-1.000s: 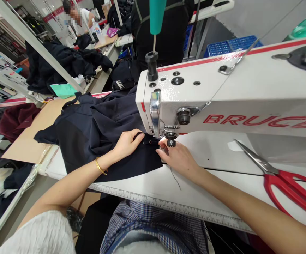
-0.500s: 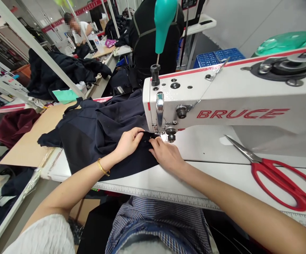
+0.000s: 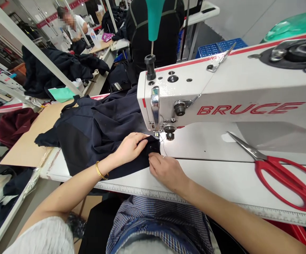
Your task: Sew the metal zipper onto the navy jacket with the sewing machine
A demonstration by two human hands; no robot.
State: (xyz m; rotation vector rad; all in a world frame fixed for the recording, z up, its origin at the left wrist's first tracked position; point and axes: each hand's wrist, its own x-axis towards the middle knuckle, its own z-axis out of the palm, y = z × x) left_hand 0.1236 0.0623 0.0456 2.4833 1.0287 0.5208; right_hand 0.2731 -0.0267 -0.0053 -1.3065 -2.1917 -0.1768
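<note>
A dark navy garment (image 3: 97, 130) lies spread over the left part of the machine bed, its right edge just in front of the needle area. My left hand (image 3: 131, 148) grips a fold of it, thumb and fingers closed on the cloth. Lower and to the right, my right hand (image 3: 166, 169) pinches the garment's edge with its fingertips. Behind both hands stands the white sewing machine (image 3: 221, 95), marked BRUCE, its lamp lighting the spot under the head. A thin thread hangs from the needle area toward my right hand.
Red-handled scissors (image 3: 282, 180) lie on the bed to the right. A teal-handled tool (image 3: 154, 21) stands upright on the machine head. Along the front edge runs a measuring tape (image 3: 147, 192). Brown cardboard (image 3: 23, 144) lies to the left; a person (image 3: 75, 26) sits farther back.
Both hands have drawn the garment's edge toward me, out from under the needle area. My right hand sits lower, and thread now shows between the cloth and the machine. The view has shifted slightly.
</note>
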